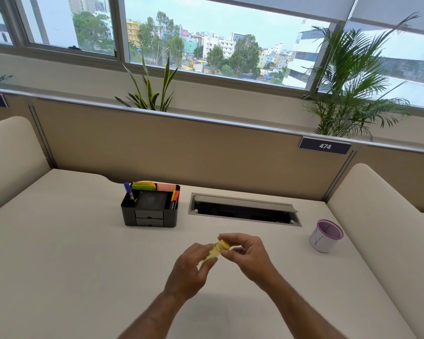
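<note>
**A:** Holding that yellow tube (214,252) up off the bench (83,253), in front of your chest. Why use both hands for something so small?

**B:** Because one end has to stay put while you work the other. Your left grip (191,267) is curled round the lower body, fingers and thumb closed on it as an anchor. Your right grip (247,253) pinches the upper end between thumb and fingertips, right where a cap would sit. I'd judge you're pulling or twisting it, though it's too blurred to say whether it's a highlighter.

**A:** And why in mid-air?

**B:** It touches nothing but your hands, so your wrists can turn freely. It's tilted away from you and to the right, which suits the right-hand pinch.

**A:** Where would it belong?

**B:** Probably the black organiser (149,211) straight ahead, which stands pens upright beside sticky notes. The mesh cup (326,237) sits well apart on your right.
</note>
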A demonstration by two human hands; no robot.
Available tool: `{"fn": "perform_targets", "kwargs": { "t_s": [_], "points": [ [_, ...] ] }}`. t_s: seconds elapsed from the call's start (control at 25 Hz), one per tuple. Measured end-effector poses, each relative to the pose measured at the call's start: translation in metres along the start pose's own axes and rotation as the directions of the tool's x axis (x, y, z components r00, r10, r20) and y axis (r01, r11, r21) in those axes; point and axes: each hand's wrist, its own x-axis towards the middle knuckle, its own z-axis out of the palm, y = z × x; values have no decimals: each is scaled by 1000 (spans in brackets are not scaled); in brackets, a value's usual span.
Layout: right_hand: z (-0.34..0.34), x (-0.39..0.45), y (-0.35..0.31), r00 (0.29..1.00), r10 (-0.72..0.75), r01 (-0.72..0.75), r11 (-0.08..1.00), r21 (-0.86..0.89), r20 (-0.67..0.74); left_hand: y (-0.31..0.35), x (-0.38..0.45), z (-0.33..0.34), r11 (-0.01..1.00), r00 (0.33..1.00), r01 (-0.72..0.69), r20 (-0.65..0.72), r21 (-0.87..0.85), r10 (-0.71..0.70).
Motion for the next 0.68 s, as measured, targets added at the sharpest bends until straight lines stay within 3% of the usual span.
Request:
{"fn": "perform_targets", "kwargs": {
  "t_s": [0.12,0.28,0.68],
  "points": [
    [-8,4,-5,998,-25,36,979,-199,58,-2,1,2,1000,1000,5,24,15,-6],
    [-14,9,-15,990,-41,80,950,-303,133,-2,4,4,1000,998,-10,57,28,8],
    [-14,11,-16,986,-56,112,921,-372,157,0,3,5,999,999,-7,39,40,6]
  ]
}}
